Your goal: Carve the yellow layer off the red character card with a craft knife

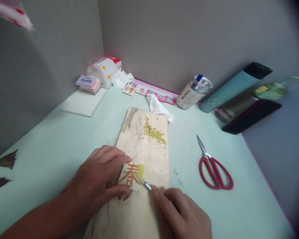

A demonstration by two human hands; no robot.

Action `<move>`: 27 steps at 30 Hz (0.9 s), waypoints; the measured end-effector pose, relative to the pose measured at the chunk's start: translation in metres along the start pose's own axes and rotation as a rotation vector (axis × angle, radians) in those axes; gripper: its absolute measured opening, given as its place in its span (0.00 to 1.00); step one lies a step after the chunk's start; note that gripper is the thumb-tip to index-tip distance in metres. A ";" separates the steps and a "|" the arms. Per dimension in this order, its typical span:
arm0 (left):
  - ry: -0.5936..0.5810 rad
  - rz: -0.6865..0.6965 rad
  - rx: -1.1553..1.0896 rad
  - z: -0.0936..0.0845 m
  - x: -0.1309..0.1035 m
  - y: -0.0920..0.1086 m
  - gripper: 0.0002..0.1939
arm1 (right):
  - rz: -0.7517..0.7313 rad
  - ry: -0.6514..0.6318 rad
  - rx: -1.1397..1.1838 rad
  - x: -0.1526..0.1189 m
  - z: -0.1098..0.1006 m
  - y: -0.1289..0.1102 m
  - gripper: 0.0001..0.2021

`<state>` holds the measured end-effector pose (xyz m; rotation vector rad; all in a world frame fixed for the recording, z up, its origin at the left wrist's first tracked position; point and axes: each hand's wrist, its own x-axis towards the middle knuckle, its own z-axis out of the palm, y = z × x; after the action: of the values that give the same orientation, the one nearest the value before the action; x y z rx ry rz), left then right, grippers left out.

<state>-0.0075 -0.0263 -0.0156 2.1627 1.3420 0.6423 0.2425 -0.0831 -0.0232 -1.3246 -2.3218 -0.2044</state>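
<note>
The right hand (183, 214) comes in from the lower edge, fingers pinched around a thin metal-tipped craft knife (146, 185) whose point meets the right edge of a small yellow card with a red character (131, 176). The left hand (101, 177) lies palm down, fingers spread flat on that card, pressing it onto the pale wooden board (149, 156). Yellow-green shavings (154, 132) sit farther up the board. Red-handled scissors (214, 167) lie apart on the right.
</note>
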 end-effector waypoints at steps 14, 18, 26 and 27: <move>-0.001 0.004 -0.004 0.001 0.000 -0.006 0.22 | -0.184 -0.114 0.018 0.014 -0.018 0.015 0.21; -0.034 0.017 -0.010 0.000 0.000 -0.008 0.23 | -0.144 -0.050 0.001 0.008 -0.013 0.013 0.19; -0.037 0.021 0.014 0.000 0.001 -0.010 0.22 | -0.096 -0.048 -0.033 0.001 -0.005 0.011 0.17; -0.037 0.023 0.015 0.000 0.001 -0.009 0.22 | -0.078 -0.041 -0.039 -0.001 -0.003 0.009 0.17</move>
<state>-0.0135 -0.0216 -0.0215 2.1940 1.3080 0.5999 0.2519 -0.0801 -0.0223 -1.2687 -2.4176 -0.2515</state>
